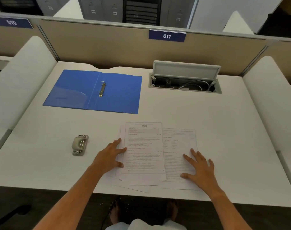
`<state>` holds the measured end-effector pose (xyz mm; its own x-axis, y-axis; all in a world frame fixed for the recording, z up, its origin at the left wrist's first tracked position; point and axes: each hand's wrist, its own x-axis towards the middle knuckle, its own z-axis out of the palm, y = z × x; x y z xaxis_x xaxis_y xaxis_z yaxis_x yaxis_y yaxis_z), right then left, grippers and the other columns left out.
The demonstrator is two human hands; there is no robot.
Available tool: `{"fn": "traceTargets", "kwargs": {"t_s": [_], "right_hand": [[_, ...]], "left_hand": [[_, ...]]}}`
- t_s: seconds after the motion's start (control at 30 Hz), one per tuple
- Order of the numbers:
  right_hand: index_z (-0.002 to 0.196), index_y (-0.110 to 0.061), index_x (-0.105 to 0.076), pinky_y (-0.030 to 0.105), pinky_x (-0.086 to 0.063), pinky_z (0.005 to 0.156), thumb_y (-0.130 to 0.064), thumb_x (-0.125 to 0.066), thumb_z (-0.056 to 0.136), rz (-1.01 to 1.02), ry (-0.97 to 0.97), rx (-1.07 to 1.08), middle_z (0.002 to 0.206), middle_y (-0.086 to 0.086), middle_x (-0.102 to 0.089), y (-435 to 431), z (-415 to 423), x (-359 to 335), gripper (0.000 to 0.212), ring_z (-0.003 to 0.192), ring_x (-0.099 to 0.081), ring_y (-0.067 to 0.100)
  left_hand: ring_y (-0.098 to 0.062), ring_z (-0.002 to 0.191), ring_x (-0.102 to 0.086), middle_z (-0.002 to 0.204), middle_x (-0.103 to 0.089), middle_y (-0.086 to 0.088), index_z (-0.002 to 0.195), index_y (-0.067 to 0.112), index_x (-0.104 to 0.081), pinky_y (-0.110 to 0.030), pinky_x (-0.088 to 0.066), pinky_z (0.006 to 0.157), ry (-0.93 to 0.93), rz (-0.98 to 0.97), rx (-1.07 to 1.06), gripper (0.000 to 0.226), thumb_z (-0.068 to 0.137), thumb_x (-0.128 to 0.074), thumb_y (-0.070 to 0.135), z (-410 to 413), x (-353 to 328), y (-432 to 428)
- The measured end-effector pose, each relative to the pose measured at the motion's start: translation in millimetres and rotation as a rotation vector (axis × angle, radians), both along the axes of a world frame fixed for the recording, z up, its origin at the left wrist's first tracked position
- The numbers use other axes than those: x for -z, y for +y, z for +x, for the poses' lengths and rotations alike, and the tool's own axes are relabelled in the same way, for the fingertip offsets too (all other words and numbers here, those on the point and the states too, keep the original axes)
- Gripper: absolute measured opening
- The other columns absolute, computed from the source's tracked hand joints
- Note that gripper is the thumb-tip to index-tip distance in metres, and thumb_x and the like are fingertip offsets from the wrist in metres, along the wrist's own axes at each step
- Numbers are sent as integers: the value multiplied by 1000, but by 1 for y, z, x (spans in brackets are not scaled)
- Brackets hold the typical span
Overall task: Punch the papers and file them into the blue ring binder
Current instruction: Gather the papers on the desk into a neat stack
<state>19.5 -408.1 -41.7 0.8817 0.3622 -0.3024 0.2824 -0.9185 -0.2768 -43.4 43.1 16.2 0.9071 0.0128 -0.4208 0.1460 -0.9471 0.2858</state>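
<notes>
Currently, loose papers [144,151] are pressed flat under the spread, ungripping left hand [108,157] and right hand [199,168]; blue ring binder [95,91] lies open, hole punch [80,144] left of the sheets.

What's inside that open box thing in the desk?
Inside the open cable box sunk into the desk, pale cables curl across a dark interior. Whether there are sockets is too dark to tell. Its raised lid hides whatever lies behind it.

White laminate desk [207,123] carries everything; open blue plastic ring binder [71,90] flat at far left; small grey metal hole punch [80,145] near left; loose printed white paper sheets [144,146] overlapping at front edge — centre.
</notes>
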Motion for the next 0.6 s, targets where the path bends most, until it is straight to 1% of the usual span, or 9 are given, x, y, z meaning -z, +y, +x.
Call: {"fn": "traceTargets", "kwargs": {"t_s": [0.13, 0.2, 0.23, 0.3, 0.4, 0.5, 0.53, 0.6], "right_hand": [[160, -51, -37, 61, -10, 128, -97, -41, 75, 31, -35, 48, 177, -13, -13, 0, -3, 0, 97, 165, -16, 20], [159, -49, -41, 59, -14, 127, -96, -45, 75, 44, -45, 69, 177, -12, -19, 1, -5, -1, 97, 164, -20, 21], [159, -48, -41, 58, -15, 126, -94, -50, 75, 49, -45, 81, 177, -12, -21, 2, -6, -2, 96, 164, -21, 20], [161, -45, -40, 54, -16, 126, -84, -66, 79, 60, -43, 110, 176, -13, -24, 4, -7, -6, 94, 163, -24, 19], [160, -37, -45, 50, -19, 124, -62, -82, 83, 138, -69, 187, 168, -11, -42, 7, -8, -13, 89, 157, -36, 19], [150, -34, -59, 49, -28, 121, -49, -85, 86, 219, -124, 222, 156, -6, -60, 12, -9, -18, 71, 144, -52, 19], [145, -36, -62, 50, -33, 121, -44, -85, 88, 260, -139, 250, 150, -5, -65, 15, -10, -19, 61, 139, -56, 19], [132, -46, -64, 54, -44, 118, -36, -81, 93, 394, -150, 341, 140, -4, -71, 21, -11, -26, 44, 130, -61, 17]], "left_hand": [[-17, 162, -12, 176, 1, 10, 158, 41, -37, -45, -37, 122, -4, 7, -5, 85, 85, -78, 55, -2, -1, -1], [-17, 161, -13, 176, 0, 10, 158, 41, -37, -45, -39, 120, -14, 23, 3, 85, 85, -78, 55, -4, -1, 0], [-17, 161, -13, 176, 0, 10, 158, 42, -37, -45, -40, 120, -15, 29, 4, 85, 84, -78, 56, -6, -2, 2], [-16, 161, -12, 176, 0, 10, 158, 42, -37, -45, -41, 120, -13, 41, 3, 86, 84, -78, 57, -10, -2, 5], [-15, 161, -11, 175, 1, 11, 158, 43, -36, -43, -41, 119, -8, 68, -1, 86, 84, -76, 58, -20, -2, 15], [-14, 162, -9, 175, 3, 11, 159, 43, -33, -42, -41, 120, -9, 59, -15, 86, 86, -75, 57, -28, -2, 19], [-14, 162, -8, 175, 4, 10, 159, 43, -33, -42, -41, 120, -7, 57, -14, 85, 86, -75, 56, -28, -3, 18], [-16, 162, -8, 176, 2, 8, 159, 42, -34, -43, -40, 120, 4, 62, -22, 85, 86, -76, 55, -26, -6, 14]]}}
